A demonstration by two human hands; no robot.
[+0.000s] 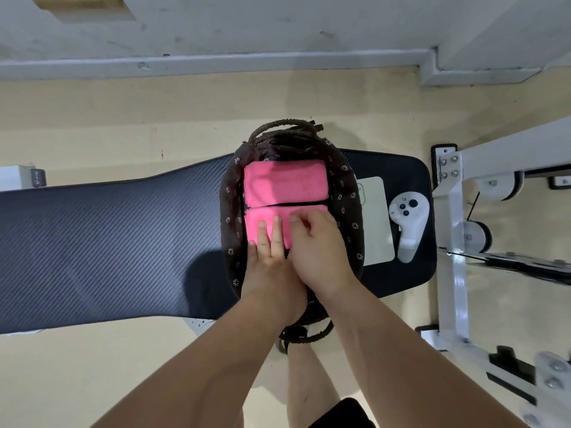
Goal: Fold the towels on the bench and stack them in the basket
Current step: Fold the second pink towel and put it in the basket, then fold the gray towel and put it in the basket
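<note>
A dark woven basket with a flower-print lining stands on the black padded counter, toward its right end, one looped handle lying over the far rim. Inside it two folded pink towels lie flat, side by side and edge to edge: the far towel uncovered, the near towel partly under both hands.

The left hand lies flat on the near towel, its fingers straight and close together, pressing down on the cloth. The right hand sits just beside it, overlapping its edge, over the right part of the same towel; its fingers are bent at the knuckles with the tips down on the cloth, and I cannot tell whether they pinch the fabric or only press on it. Both forearms reach in from the near side, over the basket's near rim.

Right of the basket, on the counter, lies a pale flat phone, partly tucked under the basket's edge, and just beside it a white handheld controller. A white metal frame stands past the counter's right end on the beige floor
</note>
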